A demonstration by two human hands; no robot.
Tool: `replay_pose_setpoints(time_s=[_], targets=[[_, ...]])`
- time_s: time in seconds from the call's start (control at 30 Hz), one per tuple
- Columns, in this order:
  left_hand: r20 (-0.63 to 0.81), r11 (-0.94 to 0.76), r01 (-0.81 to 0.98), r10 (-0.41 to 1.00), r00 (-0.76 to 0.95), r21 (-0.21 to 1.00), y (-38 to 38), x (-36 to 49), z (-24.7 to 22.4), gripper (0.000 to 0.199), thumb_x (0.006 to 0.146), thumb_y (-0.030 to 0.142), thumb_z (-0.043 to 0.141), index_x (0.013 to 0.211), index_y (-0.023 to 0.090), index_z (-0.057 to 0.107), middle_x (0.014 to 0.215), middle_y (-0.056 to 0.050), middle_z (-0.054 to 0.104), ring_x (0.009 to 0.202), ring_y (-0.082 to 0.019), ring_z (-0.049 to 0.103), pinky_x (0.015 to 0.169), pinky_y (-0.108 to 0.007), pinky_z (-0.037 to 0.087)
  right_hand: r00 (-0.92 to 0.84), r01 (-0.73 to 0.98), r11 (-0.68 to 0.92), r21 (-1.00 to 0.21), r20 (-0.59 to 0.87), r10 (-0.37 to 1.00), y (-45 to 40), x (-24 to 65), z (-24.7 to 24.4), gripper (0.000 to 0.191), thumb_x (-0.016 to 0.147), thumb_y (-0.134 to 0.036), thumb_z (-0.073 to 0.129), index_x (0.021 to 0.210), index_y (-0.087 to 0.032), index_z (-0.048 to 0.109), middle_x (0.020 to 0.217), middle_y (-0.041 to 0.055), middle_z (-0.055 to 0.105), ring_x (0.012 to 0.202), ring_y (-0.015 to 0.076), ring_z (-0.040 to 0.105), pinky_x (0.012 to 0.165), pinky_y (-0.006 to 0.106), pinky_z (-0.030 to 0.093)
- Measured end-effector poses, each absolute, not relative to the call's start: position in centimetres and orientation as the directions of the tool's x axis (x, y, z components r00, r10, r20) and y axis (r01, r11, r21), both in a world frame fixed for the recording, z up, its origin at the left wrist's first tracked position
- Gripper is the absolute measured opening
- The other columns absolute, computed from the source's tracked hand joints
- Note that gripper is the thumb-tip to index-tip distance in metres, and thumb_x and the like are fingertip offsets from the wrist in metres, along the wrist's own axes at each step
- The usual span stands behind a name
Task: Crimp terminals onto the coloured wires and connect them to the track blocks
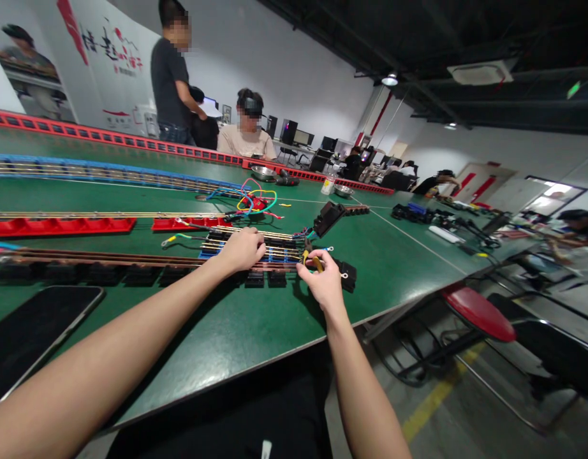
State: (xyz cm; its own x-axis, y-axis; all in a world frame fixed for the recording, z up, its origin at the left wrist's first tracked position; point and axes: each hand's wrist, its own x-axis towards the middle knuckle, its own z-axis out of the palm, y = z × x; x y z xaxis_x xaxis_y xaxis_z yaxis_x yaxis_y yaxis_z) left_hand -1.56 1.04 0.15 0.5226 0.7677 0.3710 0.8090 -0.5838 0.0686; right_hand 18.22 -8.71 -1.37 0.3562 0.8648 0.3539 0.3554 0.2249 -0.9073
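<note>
My left hand [243, 248] is closed, fingers curled, on top of a bundle of long brass-coloured rods [282, 236] set in blue and black holders. What lies under its fingers is hidden. Yellow-handled pliers [315, 262] are gripped in my right hand [326, 280] at the right end of the rods, their dark jaws close to the rod ends and wires. A black connector block [329, 219] with coloured wires lies just beyond. Another black block [346, 275] with a ring terminal sits beside my right hand. Cables with ring terminals [167, 242] stick out on the left.
Long red [59, 226] and blue [83, 167] rail strips run along the green table [394, 255]. A phone [40, 331] lies near left. Looped coloured wires [260, 199], metal bowls [263, 172] and a bottle [328, 185] stand farther back. A red stool [480, 312] is at right; people work nearby.
</note>
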Motion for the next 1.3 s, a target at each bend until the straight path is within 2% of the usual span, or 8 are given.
replay_pose_setpoints(time_s=[0.23, 0.37, 0.53, 0.67, 0.77, 1.03, 1.17, 1.3], targets=[[0.366, -0.578, 0.814, 0.772, 0.520, 0.061, 0.86, -1.51, 0.30, 0.032, 0.092, 0.027, 0.043, 0.094, 0.013, 0.071, 0.096, -0.013, 0.067, 0.097, -0.025, 0.062, 0.086, -0.034, 0.048, 0.379, 0.470, 0.194, -0.861, 0.396, 0.836, -8.84, 18.08, -1.63, 0.030, 0.066, -0.043, 0.072, 0.081, -0.021, 0.057, 0.079, -0.0005, 0.061, 0.050, 0.0085, 0.037, 0.049, 0.023, 0.033], [0.362, -0.580, 0.812, 0.773, 0.522, 0.068, 0.81, -1.50, 0.33, 0.032, 0.092, 0.027, 0.042, 0.093, 0.013, 0.071, 0.096, -0.013, 0.067, 0.096, -0.025, 0.062, 0.085, -0.035, 0.048, 0.365, 0.497, 0.182, -0.848, 0.395, 0.843, -8.99, 18.00, -1.39, 0.032, 0.073, -0.048, 0.068, 0.087, -0.021, 0.059, 0.080, 0.0014, 0.062, 0.054, 0.0111, 0.044, 0.052, 0.025, 0.037], [0.373, -0.597, 0.800, 0.757, 0.537, 0.058, 0.95, -1.53, 0.17, 0.032, 0.092, 0.027, 0.041, 0.092, 0.013, 0.071, 0.096, -0.013, 0.067, 0.095, -0.025, 0.062, 0.086, -0.035, 0.048, 0.353, 0.557, 0.163, -0.814, 0.410, 0.841, -9.10, 18.15, -1.24, 0.042, 0.074, -0.050, 0.068, 0.106, -0.022, 0.063, 0.080, 0.0024, 0.065, 0.060, 0.0148, 0.053, 0.057, 0.027, 0.043], [0.371, -0.599, 0.798, 0.756, 0.540, 0.059, 0.94, -1.55, 0.16, 0.032, 0.092, 0.026, 0.041, 0.091, 0.014, 0.071, 0.096, -0.012, 0.067, 0.097, -0.025, 0.061, 0.087, -0.035, 0.048, 0.370, 0.493, 0.203, -0.846, 0.415, 0.831, -8.92, 18.30, -1.29, 0.043, 0.071, -0.050, 0.072, 0.103, -0.021, 0.067, 0.073, 0.0015, 0.064, 0.064, 0.0165, 0.057, 0.066, 0.030, 0.047], [0.369, -0.595, 0.802, 0.758, 0.538, 0.056, 0.89, -1.54, 0.21, 0.032, 0.091, 0.026, 0.042, 0.093, 0.013, 0.070, 0.097, -0.013, 0.066, 0.096, -0.025, 0.061, 0.086, -0.036, 0.048, 0.385, 0.439, 0.218, -0.872, 0.402, 0.831, -8.73, 18.44, -1.38, 0.041, 0.072, -0.049, 0.073, 0.102, -0.020, 0.069, 0.071, 0.0012, 0.064, 0.065, 0.0165, 0.057, 0.068, 0.031, 0.048], [0.366, -0.597, 0.800, 0.759, 0.539, 0.061, 0.88, -1.52, 0.21, 0.032, 0.092, 0.026, 0.042, 0.094, 0.012, 0.071, 0.097, -0.014, 0.066, 0.097, -0.026, 0.061, 0.088, -0.036, 0.047, 0.293, 0.456, 0.217, -0.863, 0.376, 0.879, -8.70, 18.69, -1.54, 0.060, 0.073, -0.052, 0.072, 0.123, -0.018, 0.066, 0.079, 0.0028, 0.065, 0.071, 0.0170, 0.057, 0.077, 0.034, 0.049], [0.366, -0.599, 0.799, 0.756, 0.543, 0.051, 0.91, -1.51, 0.15, 0.033, 0.092, 0.026, 0.041, 0.094, 0.012, 0.071, 0.097, -0.014, 0.066, 0.098, -0.026, 0.061, 0.089, -0.036, 0.047, 0.289, 0.448, 0.216, -0.868, 0.369, 0.883, -8.83, 18.67, -1.50, 0.065, 0.071, -0.052, 0.074, 0.125, -0.017, 0.065, 0.082, 0.0039, 0.066, 0.071, 0.0164, 0.057, 0.076, 0.033, 0.049], [0.365, -0.597, 0.801, 0.758, 0.540, 0.053, 0.93, -1.49, 0.15, 0.032, 0.093, 0.025, 0.041, 0.094, 0.011, 0.071, 0.098, -0.014, 0.066, 0.099, -0.026, 0.061, 0.089, -0.036, 0.047, 0.282, 0.490, 0.203, -0.848, 0.375, 0.883, -8.91, 18.58, -1.42, 0.067, 0.069, -0.054, 0.075, 0.124, -0.016, 0.066, 0.077, 0.0029, 0.065, 0.070, 0.0169, 0.058, 0.075, 0.033, 0.049]])
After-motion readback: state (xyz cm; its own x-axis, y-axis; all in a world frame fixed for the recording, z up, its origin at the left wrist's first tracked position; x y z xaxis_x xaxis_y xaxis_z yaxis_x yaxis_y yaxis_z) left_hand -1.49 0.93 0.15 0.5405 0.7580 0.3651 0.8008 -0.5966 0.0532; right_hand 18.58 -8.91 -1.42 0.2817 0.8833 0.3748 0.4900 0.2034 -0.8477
